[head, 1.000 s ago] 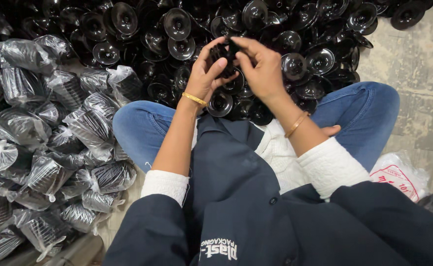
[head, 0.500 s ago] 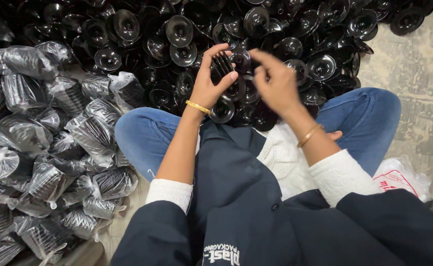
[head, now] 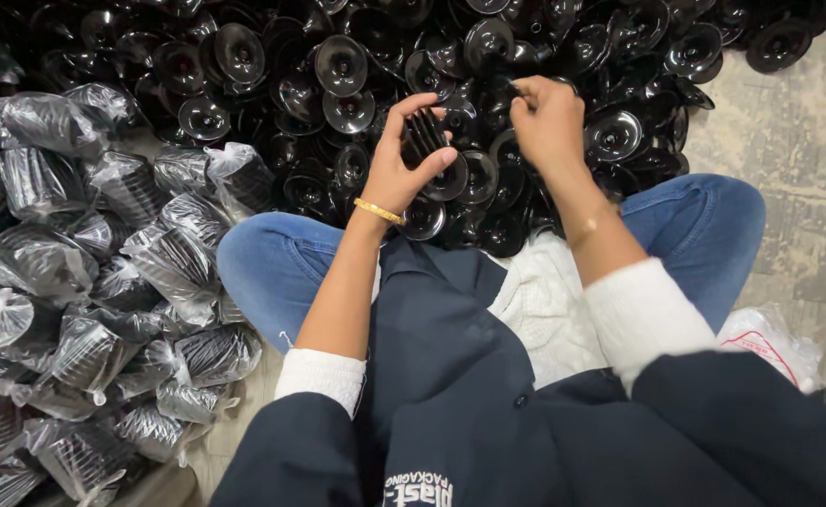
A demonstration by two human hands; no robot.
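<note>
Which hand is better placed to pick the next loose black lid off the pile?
Probably the right hand. It holds at most one small piece and hangs over the loose lids, while the left hand is full, its grip closed on a stack of lids.

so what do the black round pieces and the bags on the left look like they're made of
The black round pieces look like thin moulded plastic with a glossy finish: sharp highlights on rims and centres. The stack in the left hand shows fine ribbed edges. The bags look like thin clear plastic film: crinkled, shiny, see-through, with knotted tops.
</note>
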